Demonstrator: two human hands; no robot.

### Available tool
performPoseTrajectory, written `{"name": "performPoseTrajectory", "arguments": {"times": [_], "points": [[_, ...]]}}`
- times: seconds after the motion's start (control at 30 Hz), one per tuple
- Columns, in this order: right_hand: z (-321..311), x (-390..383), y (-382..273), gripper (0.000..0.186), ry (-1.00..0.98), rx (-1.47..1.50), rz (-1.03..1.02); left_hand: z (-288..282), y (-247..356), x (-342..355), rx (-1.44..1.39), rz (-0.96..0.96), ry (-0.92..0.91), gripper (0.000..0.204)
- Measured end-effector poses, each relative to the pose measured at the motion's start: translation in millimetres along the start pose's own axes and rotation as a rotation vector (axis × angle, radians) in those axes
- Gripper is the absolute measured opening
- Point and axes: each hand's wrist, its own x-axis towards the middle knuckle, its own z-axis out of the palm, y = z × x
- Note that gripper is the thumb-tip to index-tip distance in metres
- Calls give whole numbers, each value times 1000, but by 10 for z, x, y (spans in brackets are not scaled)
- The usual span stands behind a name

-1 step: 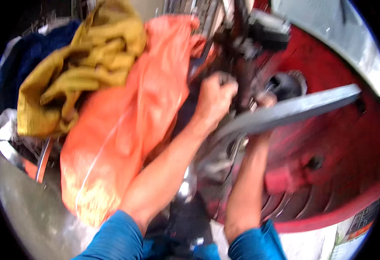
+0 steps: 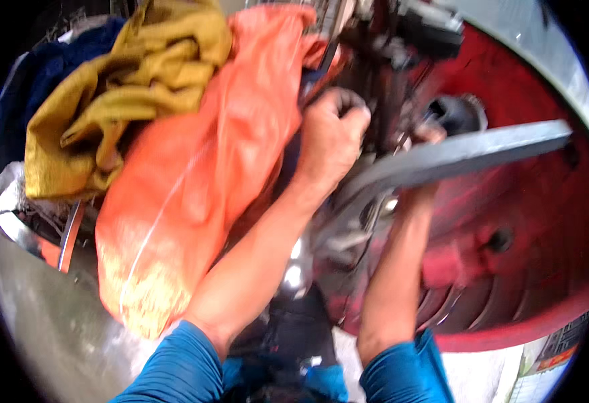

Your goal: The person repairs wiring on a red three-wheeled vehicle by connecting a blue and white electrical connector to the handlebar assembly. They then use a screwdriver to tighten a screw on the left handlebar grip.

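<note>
Your left hand (image 2: 331, 138) is curled into a closed fist at the dark, greasy metal mechanism (image 2: 388, 101), which lies just at its one o'clock; what the fingers clamp is hidden. Your right hand (image 2: 428, 134) reaches up under the flat grey metal bar (image 2: 455, 156), whose long axis runs from eight to two o'clock; its grip cannot be told. The orange plastic sack (image 2: 200, 181) hangs at nine o'clock from the left forearm.

A single head-worn fisheye camera is looking steeply down, very close, at both forearms entering from the lower edge; straight edges are bending toward the dark circular rim.
</note>
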Motion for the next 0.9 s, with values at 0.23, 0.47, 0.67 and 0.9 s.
{"name": "performPoseTrajectory", "arguments": {"times": [0.23, 0.47, 0.67, 0.9], "points": [[-3, 229, -190, 24, -180, 313, 134, -1114, 133, -2035, 391, 475, -35, 19], [-89, 665, -101, 22, -581, 590, 85, -1586, -358, -3254, 472, -533, -618, 16], [178, 727, -341, 21, -179, 535, 128, -1566, -517, -3312, 379, -552, -900, 20], [427, 865, -105, 15, 16, 373, 143, -1258, -779, -3206, 400, -529, -1182, 29]]}}
